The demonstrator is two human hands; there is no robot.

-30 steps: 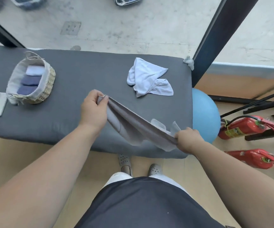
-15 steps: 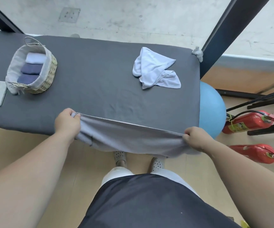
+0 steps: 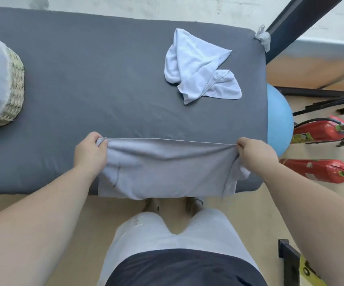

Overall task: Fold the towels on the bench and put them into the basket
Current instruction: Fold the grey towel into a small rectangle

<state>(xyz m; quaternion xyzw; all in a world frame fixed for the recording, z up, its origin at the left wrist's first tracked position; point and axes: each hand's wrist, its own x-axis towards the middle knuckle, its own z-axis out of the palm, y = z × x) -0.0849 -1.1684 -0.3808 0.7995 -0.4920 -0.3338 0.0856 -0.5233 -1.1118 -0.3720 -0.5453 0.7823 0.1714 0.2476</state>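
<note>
Your left hand (image 3: 89,153) and right hand (image 3: 255,153) each pinch a top corner of the grey towel (image 3: 167,170), stretched taut over the near edge of the bench (image 3: 105,79) at 6 o'clock. Hold that hem level and lay it flat before folding; the basket (image 3: 12,83) waits at 9 o'clock.

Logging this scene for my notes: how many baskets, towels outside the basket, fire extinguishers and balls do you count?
Basket: 1
Towels outside it: 2 (grey towel, white towel)
Fire extinguishers: 2
Ball: 1
Total: 6
</note>
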